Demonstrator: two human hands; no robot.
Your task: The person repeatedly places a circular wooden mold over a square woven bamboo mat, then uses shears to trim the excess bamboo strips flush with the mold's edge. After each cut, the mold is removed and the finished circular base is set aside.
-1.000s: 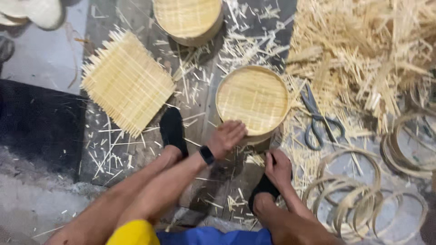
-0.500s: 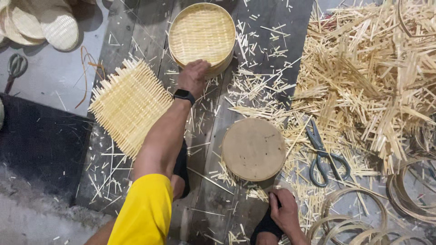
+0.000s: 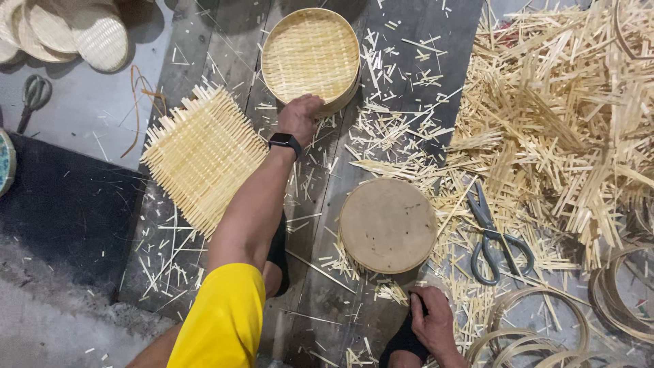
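The left hand [image 3: 300, 117] grips the near rim of a round woven bamboo basket [image 3: 310, 58]; the right hand [image 3: 430, 320] rests near a flat round disc [image 3: 387, 225], scissors [image 3: 492, 238] to its right.

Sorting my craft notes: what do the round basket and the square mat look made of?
Round basket: seemingly thin pale bamboo or wood strips, unfinished; woven lattice shows inside a bent rim. Square mat: same pale strips, plain weave, loose ends sticking out all round. Exact species can't be told.
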